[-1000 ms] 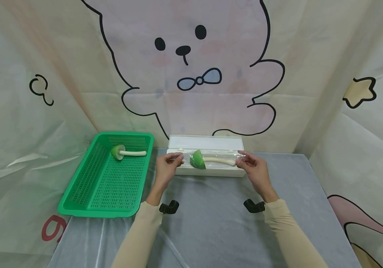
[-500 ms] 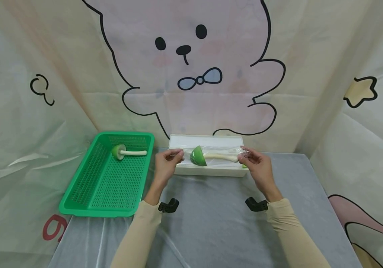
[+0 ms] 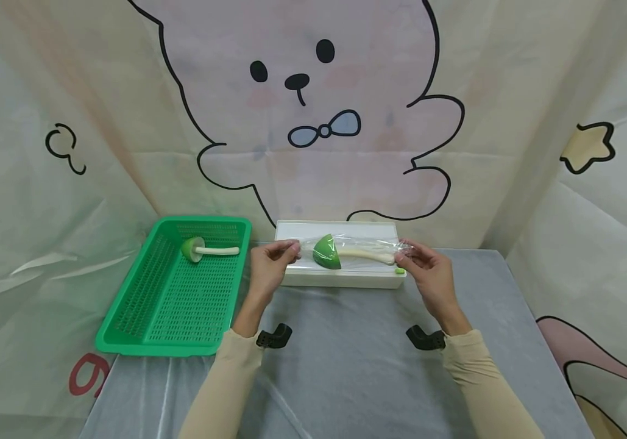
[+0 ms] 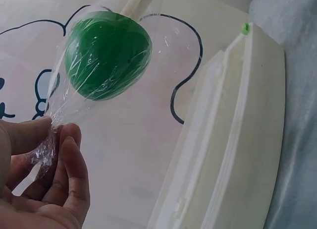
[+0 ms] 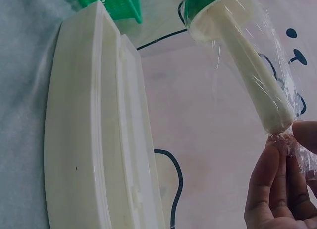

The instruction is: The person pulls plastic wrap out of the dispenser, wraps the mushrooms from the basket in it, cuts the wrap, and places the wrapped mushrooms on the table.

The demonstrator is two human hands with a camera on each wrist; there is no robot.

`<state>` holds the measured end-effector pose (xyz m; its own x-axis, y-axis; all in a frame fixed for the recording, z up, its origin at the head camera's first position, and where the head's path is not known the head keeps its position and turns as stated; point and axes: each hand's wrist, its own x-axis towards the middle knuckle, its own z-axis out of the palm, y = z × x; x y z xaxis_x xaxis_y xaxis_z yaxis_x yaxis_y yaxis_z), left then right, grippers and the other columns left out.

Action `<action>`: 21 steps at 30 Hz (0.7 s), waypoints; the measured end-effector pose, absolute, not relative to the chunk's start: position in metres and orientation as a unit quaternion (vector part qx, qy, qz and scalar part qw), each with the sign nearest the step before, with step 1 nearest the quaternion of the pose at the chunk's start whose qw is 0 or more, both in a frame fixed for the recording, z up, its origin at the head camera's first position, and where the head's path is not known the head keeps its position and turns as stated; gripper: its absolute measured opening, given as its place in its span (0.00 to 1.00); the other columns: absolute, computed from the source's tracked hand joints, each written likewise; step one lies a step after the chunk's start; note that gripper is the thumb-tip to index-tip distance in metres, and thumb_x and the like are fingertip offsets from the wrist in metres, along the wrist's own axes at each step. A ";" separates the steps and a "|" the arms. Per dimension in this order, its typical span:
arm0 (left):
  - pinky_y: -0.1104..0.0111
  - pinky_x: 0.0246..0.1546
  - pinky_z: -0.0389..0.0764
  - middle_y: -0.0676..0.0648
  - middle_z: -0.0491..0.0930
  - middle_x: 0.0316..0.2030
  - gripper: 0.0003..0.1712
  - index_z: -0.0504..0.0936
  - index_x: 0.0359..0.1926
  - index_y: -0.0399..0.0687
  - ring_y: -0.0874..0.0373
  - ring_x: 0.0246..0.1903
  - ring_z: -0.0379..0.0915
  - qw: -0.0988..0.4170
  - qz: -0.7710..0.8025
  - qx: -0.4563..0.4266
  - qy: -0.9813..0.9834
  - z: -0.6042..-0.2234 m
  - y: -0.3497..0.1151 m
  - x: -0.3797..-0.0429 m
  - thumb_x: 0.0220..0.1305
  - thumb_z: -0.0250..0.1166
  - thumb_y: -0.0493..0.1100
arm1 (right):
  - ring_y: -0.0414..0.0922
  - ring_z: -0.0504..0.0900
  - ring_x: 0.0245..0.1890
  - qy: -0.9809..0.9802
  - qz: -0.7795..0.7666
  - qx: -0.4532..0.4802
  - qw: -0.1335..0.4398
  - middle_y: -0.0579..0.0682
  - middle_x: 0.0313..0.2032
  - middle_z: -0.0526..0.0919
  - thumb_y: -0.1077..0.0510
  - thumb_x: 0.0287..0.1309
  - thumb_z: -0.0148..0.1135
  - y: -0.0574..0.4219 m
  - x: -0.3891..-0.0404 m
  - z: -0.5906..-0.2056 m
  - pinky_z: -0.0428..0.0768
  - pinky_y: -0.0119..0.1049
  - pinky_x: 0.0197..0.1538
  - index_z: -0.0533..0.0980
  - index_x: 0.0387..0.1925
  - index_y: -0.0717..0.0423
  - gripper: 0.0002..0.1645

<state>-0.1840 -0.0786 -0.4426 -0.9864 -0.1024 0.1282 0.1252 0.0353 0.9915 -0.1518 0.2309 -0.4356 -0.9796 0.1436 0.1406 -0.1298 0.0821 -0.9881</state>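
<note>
Grey table: basket holds 1 loose mushroom; left hand, right hand pinch film around wrapped mushroom.

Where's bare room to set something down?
Bare tabletop: between the sleeves in front of the white box, and from the right sleeve to the right edge. The near part of the green basket is bare. Crowded: around the box, where the left hand and right hand hold a wrapped mushroom.

No readable text; red mark on sheet (unclear)
</note>
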 end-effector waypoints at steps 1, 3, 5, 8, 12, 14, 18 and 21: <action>0.68 0.37 0.85 0.34 0.86 0.35 0.11 0.88 0.43 0.33 0.47 0.34 0.85 0.083 -0.694 -0.008 -0.715 -0.442 -0.079 -0.183 0.66 0.71 0.38 | 0.38 0.83 0.41 -0.727 0.679 -0.004 0.102 0.55 0.47 0.83 0.66 0.63 0.69 0.231 -0.151 -0.435 0.83 0.28 0.45 0.74 0.62 0.73 0.28; 0.69 0.37 0.85 0.34 0.86 0.35 0.11 0.88 0.44 0.33 0.49 0.33 0.85 0.084 -0.694 -0.011 -0.715 -0.441 -0.079 -0.183 0.66 0.71 0.39 | 0.38 0.83 0.42 -0.722 0.684 -0.001 0.104 0.55 0.50 0.83 0.66 0.63 0.69 0.231 -0.150 -0.434 0.83 0.27 0.46 0.73 0.62 0.75 0.29; 0.71 0.36 0.84 0.34 0.86 0.35 0.12 0.88 0.44 0.32 0.54 0.32 0.85 0.086 -0.692 -0.016 -0.717 -0.440 -0.080 -0.182 0.66 0.71 0.39 | 0.37 0.84 0.42 -0.714 0.692 0.004 0.106 0.53 0.50 0.83 0.68 0.63 0.68 0.231 -0.149 -0.432 0.83 0.28 0.46 0.72 0.62 0.76 0.28; 0.71 0.36 0.84 0.32 0.86 0.36 0.12 0.88 0.44 0.30 0.58 0.31 0.84 0.088 -0.701 -0.026 -0.707 -0.438 -0.080 -0.180 0.66 0.70 0.37 | 0.36 0.84 0.40 -0.693 0.712 0.021 0.110 0.50 0.50 0.84 0.73 0.63 0.65 0.231 -0.148 -0.431 0.83 0.28 0.45 0.71 0.61 0.79 0.26; 0.71 0.36 0.85 0.33 0.86 0.37 0.11 0.87 0.44 0.28 0.63 0.29 0.83 0.090 -0.716 -0.034 -0.692 -0.435 -0.081 -0.179 0.66 0.70 0.35 | 0.36 0.83 0.39 -0.671 0.732 0.042 0.114 0.52 0.48 0.84 0.76 0.63 0.62 0.230 -0.147 -0.428 0.84 0.29 0.45 0.74 0.59 0.76 0.23; 0.71 0.36 0.85 0.33 0.86 0.36 0.11 0.87 0.44 0.29 0.64 0.28 0.83 0.092 -0.717 -0.034 -0.691 -0.433 -0.082 -0.178 0.66 0.70 0.35 | 0.36 0.84 0.39 -0.668 0.733 0.047 0.117 0.53 0.48 0.84 0.76 0.63 0.62 0.230 -0.146 -0.427 0.84 0.30 0.45 0.76 0.58 0.73 0.22; 0.71 0.36 0.85 0.35 0.87 0.36 0.11 0.87 0.44 0.29 0.64 0.29 0.83 0.094 -0.713 -0.034 -0.694 -0.431 -0.083 -0.175 0.66 0.70 0.35 | 0.38 0.84 0.40 -0.667 0.734 0.046 0.118 0.53 0.45 0.84 0.75 0.62 0.64 0.229 -0.143 -0.425 0.84 0.30 0.45 0.77 0.58 0.71 0.21; 0.70 0.37 0.85 0.35 0.86 0.38 0.11 0.87 0.45 0.29 0.63 0.29 0.83 0.093 -0.714 -0.035 -0.693 -0.429 -0.084 -0.173 0.66 0.70 0.35 | 0.39 0.84 0.40 -0.671 0.731 0.043 0.114 0.52 0.43 0.84 0.73 0.62 0.65 0.228 -0.141 -0.423 0.84 0.30 0.45 0.77 0.58 0.72 0.22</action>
<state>-0.1734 -0.0845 -0.4293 -0.9803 -0.0847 0.1782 0.1808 -0.0233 0.9832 -0.1407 0.2283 -0.4232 -0.9704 0.1077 0.2161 -0.2245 -0.0728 -0.9718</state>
